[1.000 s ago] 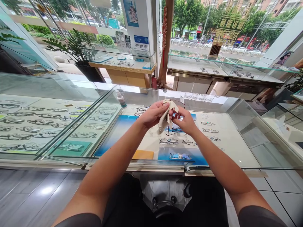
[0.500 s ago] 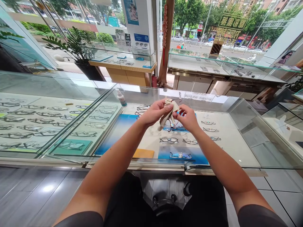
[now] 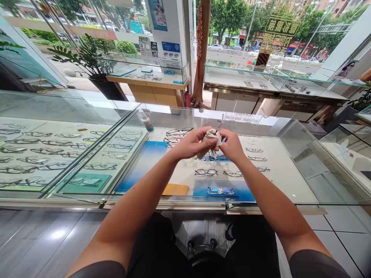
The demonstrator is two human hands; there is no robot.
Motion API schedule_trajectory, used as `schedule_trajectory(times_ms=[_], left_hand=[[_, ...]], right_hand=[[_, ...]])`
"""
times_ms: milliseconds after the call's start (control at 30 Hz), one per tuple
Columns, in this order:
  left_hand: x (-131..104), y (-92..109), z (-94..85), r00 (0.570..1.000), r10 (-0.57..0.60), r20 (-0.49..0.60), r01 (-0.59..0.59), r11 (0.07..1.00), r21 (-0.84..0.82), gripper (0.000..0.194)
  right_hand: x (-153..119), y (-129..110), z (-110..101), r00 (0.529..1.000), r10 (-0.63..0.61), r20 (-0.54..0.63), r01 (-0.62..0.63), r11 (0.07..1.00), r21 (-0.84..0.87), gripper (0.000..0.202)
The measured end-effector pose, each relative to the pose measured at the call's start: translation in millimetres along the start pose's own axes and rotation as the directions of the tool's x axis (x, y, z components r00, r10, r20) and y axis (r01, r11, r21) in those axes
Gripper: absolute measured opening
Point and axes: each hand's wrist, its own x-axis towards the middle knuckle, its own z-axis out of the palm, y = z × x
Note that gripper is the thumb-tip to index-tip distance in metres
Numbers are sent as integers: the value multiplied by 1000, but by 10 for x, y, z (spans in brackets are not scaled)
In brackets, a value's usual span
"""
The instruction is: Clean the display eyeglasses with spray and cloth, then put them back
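Observation:
Above the glass display case, my left hand [image 3: 199, 142] is closed around a bunched beige cleaning cloth [image 3: 213, 136]. The cloth is wrapped about a pair of eyeglasses, of which a dark red bit of frame [image 3: 215, 132] and a thin temple show; the rest is hidden. My right hand [image 3: 230, 143] is closed against the other side, fingers pinching the eyeglasses at the cloth's edge. Below the hands, inside the case, lie black-framed glasses [image 3: 206, 172] and blue-tinted glasses [image 3: 220, 190].
A spray bottle [image 3: 146, 120] stands on the glass to the left. An orange-yellow pad [image 3: 175, 189] lies near the front edge. Rows of eyeglasses [image 3: 55, 142] fill the left case. Farther back are more showcases [image 3: 150, 83] and a potted plant [image 3: 101, 79].
My right hand has come in closer against the cloth, and the cloth is more bunched up. The hanging end of the cloth shows less. The view has shifted slightly.

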Motion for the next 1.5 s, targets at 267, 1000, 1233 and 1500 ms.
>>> schedule_trajectory(times_ms=[267, 1000, 1233, 1500], left_hand=[[-66, 134, 162, 988, -2, 155, -50, 941, 335, 22], [-79, 79, 157, 991, 34, 132, -82, 923, 377, 29], [-138, 237, 229, 963, 44, 266, -212, 734, 646, 19], [-143, 233, 269, 946, 4, 326, -248, 656, 712, 17]], right_hand=[[-28, -111, -88, 983, 164, 85, -166, 986, 16, 24], [52, -46, -48, 855, 357, 376, -504, 745, 438, 36], [62, -138, -143, 813, 368, 451, -558, 711, 427, 31], [18, -238, -178, 870, 333, 364, -419, 888, 189, 22]])
